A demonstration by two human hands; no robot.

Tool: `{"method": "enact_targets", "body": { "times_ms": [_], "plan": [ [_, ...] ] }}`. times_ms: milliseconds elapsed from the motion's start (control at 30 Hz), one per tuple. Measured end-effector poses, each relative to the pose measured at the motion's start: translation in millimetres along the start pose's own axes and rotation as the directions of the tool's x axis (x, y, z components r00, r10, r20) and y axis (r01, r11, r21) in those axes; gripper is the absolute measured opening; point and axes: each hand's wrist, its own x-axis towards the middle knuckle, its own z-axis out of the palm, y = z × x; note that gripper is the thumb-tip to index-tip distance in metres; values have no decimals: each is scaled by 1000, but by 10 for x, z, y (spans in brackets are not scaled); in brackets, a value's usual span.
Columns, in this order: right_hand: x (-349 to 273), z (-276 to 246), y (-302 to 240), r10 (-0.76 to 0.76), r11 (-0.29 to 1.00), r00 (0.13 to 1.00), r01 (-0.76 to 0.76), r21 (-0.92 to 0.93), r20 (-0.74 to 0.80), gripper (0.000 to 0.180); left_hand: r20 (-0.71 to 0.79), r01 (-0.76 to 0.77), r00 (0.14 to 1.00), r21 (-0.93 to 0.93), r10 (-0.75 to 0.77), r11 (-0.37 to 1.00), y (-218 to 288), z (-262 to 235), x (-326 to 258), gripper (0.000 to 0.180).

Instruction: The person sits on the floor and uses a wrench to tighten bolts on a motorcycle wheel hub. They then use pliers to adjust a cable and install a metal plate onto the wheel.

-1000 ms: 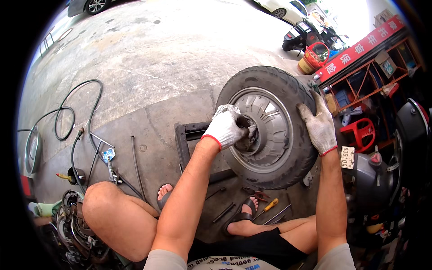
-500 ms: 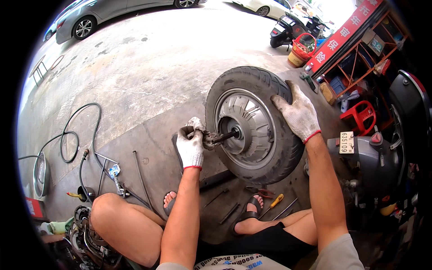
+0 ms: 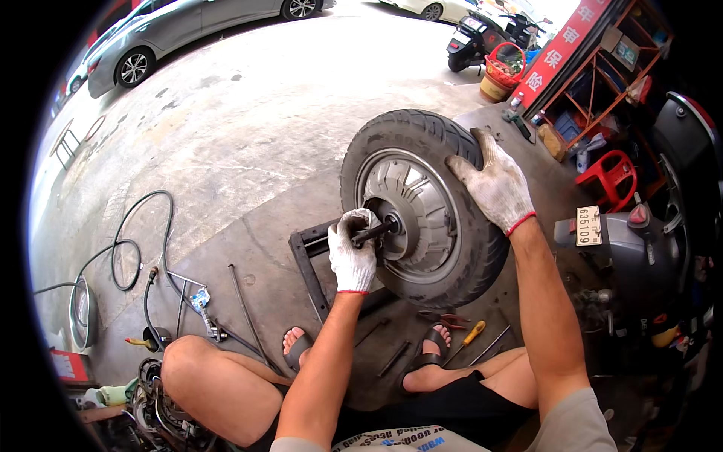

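Wheel upright on floor; left hand fist shut round dark tool at hub, right hand open, flat on tyre top.

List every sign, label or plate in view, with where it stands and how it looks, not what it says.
Red banner: upper right, long slanted strip with white characters, by the shelving.
Licence plate: right of the tyre, on the grey scooter's rear, small white rectangle with dark digits.
Red flat item: lower left on the floor, rectangular; whether printed I cannot tell.
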Motion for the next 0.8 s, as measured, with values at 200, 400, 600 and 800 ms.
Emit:
{"method": "enact_targets", "body": {
  "times_ms": [200, 400, 600, 800],
  "plan": [
    [-5, -9, -28, 5, 1000, 1000, -5, 2, 0, 75, 22, 79, 997, -205, -76, 976, 13, 111, 94, 32],
    [0, -18, -41, 22, 1000, 1000, -22, -11, 9, 75, -124, 150, 978, -140, -168, 979, -31, -82, -98, 22],
    [1, -25, -22, 38, 999, 999, -39, 4, 36, 76, -154, -136, 980, -38, 129, 990, 20, -101, -60, 27],
    [15, -9, 5, 18, 1000, 1000, -19, 9, 17, 77, 132, -352, 935, 245, 328, 904, -41, -113, 163, 43]
  ]
}}
